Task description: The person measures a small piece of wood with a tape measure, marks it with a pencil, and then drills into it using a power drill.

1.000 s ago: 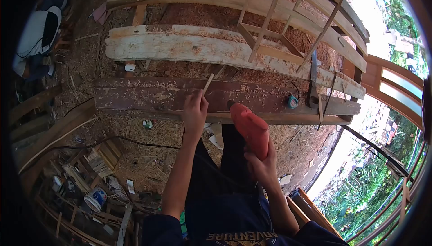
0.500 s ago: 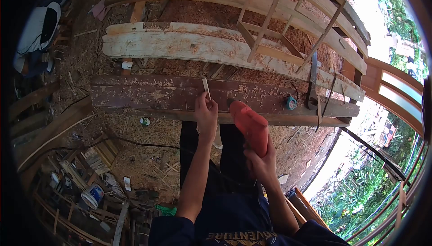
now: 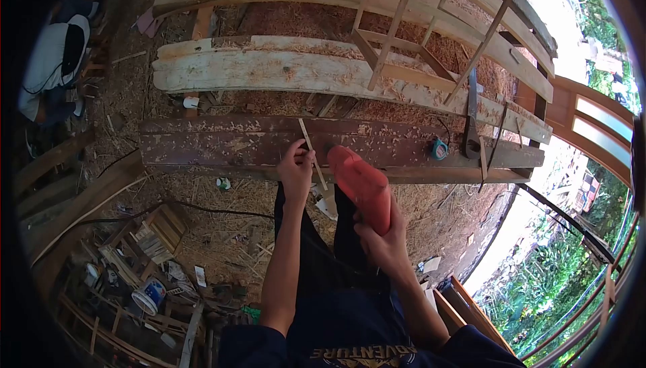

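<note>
My left hand (image 3: 295, 171) is closed, its fingers pinching a thin pale wooden strip (image 3: 307, 135) that slants across the brown plank (image 3: 222, 144). The strip's lower end sticks out past the plank's near edge. In my right hand (image 3: 385, 241) is a red power drill (image 3: 361, 185), gripped by its handle. Its dark front end points at the plank, just right of the strip and close to my left fingers. Wood shavings are scattered over the plank.
A teal tape measure (image 3: 439, 149) and a handsaw (image 3: 472, 122) lie on the plank's right part. Beyond are a whitish board (image 3: 235, 68) and a slatted wooden frame (image 3: 397, 38). A black cable (image 3: 222, 211) crosses the floor at left. Another person (image 3: 57, 55) is at far left.
The strip now shows more of its length, reaching below my left hand past the plank's near edge. My left hand and the drill have shifted slightly left, the drill nearer the strip.
</note>
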`<action>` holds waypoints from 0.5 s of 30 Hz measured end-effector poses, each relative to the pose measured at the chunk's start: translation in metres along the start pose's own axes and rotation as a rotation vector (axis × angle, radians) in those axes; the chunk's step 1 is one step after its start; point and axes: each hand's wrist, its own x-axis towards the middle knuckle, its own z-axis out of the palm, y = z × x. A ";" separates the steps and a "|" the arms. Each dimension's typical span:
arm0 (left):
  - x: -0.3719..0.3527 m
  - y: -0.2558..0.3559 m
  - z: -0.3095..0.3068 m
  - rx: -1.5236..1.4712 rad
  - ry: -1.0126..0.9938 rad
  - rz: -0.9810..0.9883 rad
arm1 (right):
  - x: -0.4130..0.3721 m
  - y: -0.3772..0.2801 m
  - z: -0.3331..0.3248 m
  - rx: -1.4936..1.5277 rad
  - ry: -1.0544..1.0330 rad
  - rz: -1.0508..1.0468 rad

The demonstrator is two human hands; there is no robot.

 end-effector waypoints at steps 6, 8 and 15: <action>0.002 -0.004 -0.001 -0.020 0.008 -0.038 | -0.002 -0.002 0.012 0.004 -0.007 0.008; 0.001 -0.003 0.000 0.013 0.024 0.004 | -0.002 0.000 0.014 -0.003 0.000 0.004; -0.004 0.000 0.002 0.122 0.072 0.090 | 0.000 -0.005 0.022 -0.019 -0.015 -0.004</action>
